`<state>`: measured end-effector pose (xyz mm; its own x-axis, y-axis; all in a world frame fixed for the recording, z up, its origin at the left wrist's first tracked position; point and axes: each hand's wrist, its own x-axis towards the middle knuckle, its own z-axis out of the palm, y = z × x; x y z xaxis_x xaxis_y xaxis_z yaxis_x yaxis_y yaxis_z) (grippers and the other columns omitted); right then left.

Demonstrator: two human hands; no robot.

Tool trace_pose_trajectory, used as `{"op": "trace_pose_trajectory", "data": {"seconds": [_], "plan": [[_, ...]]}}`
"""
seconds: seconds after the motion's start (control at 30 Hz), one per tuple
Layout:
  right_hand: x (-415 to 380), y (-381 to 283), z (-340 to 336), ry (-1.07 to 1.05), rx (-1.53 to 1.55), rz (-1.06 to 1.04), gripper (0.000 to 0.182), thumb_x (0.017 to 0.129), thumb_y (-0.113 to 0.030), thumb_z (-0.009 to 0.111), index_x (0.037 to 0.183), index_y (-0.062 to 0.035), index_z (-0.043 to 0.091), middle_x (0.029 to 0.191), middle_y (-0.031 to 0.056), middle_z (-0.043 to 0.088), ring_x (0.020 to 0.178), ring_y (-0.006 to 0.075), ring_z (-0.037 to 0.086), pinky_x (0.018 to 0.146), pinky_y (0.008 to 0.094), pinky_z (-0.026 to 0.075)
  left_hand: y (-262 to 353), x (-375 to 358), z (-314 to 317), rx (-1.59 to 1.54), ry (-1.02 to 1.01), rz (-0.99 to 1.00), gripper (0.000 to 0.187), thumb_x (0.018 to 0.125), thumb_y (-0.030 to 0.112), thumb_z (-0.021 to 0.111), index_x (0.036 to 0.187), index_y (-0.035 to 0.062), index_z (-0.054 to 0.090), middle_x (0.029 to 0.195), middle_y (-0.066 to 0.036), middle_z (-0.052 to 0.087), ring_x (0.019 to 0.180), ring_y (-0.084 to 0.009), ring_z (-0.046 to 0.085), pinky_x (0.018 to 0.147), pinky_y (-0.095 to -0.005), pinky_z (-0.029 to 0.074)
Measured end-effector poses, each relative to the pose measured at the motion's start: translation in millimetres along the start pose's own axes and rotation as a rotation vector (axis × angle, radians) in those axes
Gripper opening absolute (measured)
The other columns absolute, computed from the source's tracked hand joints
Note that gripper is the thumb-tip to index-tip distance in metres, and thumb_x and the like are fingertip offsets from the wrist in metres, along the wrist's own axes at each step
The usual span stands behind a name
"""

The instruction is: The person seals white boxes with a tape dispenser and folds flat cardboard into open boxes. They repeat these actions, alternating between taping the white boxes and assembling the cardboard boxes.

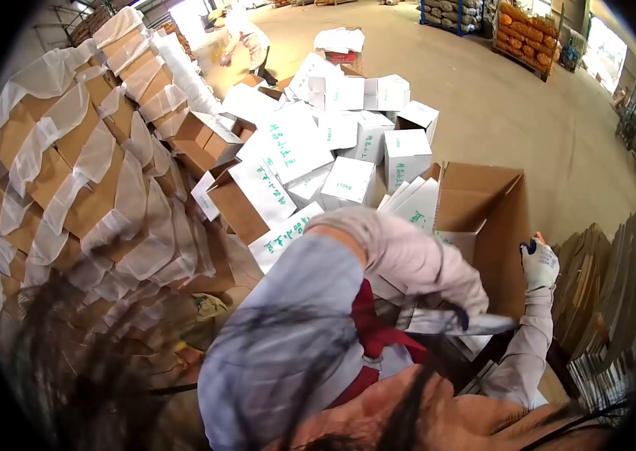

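Note:
A large open brown cardboard box (483,194) stands in front of me to the right, with flat white cartons (417,201) upright inside it. My left hand (473,299) reaches across into the box. Its fingers are closed on the edge of a flat white carton (492,325), partly hidden by my forearm. On the right, my right hand (541,264) wears a white glove and is at the box's right wall. Its fingers curl at that wall, one pointing up.
Folded white boxes with green print (348,180) are heaped ahead. Brown cartons wrapped in film (70,173) are stacked at left. Flattened cardboard (589,278) stands at right. A person (246,41) bends at the back. Orange sacks (525,37) fill a rack beyond.

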<state>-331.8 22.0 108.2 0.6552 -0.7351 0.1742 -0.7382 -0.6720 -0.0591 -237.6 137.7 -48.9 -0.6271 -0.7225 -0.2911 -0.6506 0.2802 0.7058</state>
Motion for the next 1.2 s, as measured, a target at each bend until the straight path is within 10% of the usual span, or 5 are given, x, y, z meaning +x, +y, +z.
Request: {"op": "trace_pose_trajectory", "data": {"seconds": [0.13,0.37,0.5,0.9,1.2], "plan": [[-4,-7,-4,0.018,-0.005,-0.017,0.037,0.079,-0.041,0.061,0.107,-0.0164,0.064,0.094,0.0082,0.066,0.088,0.0236,0.063,0.077,0.0366,0.049,70,-69,-86,-0.387,-0.434,-0.791,0.026,0.078,0.031,0.071,0.091,0.0079,0.070,0.091,-0.007,0.068,0.082,-0.0202,0.063,0.070,-0.0384,0.050],[-26,-10,1,0.201,0.031,-0.061,0.027,0.079,-0.040,0.060,0.090,-0.0159,0.065,0.085,0.0102,0.065,0.080,0.0284,0.063,0.070,0.0416,0.049,73,-67,-102,0.691,-0.164,-0.533,0.047,0.073,0.039,0.066,0.109,0.0096,0.064,0.103,-0.015,0.064,0.099,-0.0316,0.060,0.089,-0.0516,0.043],[-26,-11,-5,0.134,0.063,-0.016,0.031,0.079,-0.036,0.062,0.097,-0.0111,0.066,0.087,0.0103,0.065,0.079,0.0281,0.063,0.069,0.0381,0.049,15,-134,-198,1.045,0.967,-0.637,0.051,0.074,0.041,0.065,0.113,0.0081,0.058,0.111,-0.016,0.057,0.110,-0.0334,0.051,0.097,-0.0433,0.038],[-34,-10,-7,0.086,0.258,0.044,0.030,0.083,-0.033,0.058,0.103,-0.0114,0.064,0.086,0.0131,0.063,0.077,0.0292,0.062,0.069,0.0382,0.048,-13,-191,-200,0.477,0.723,-0.694,0.039,0.076,0.022,0.065,0.112,0.0078,0.057,0.098,-0.018,0.063,0.096,-0.0322,0.061,0.082,-0.0397,0.048],[-74,-105,29,0.036,-0.124,-0.180,0.028,0.078,-0.031,0.061,0.100,-0.0144,0.062,0.087,0.0140,0.053,0.087,0.0306,0.053,0.073,0.0429,0.041,32,-162,-171,0.258,-0.252,-0.600,0.031,0.078,0.018,0.063,0.107,0.0102,0.062,0.106,-0.012,0.063,0.103,-0.0274,0.058,0.086,-0.0378,0.047]]}}
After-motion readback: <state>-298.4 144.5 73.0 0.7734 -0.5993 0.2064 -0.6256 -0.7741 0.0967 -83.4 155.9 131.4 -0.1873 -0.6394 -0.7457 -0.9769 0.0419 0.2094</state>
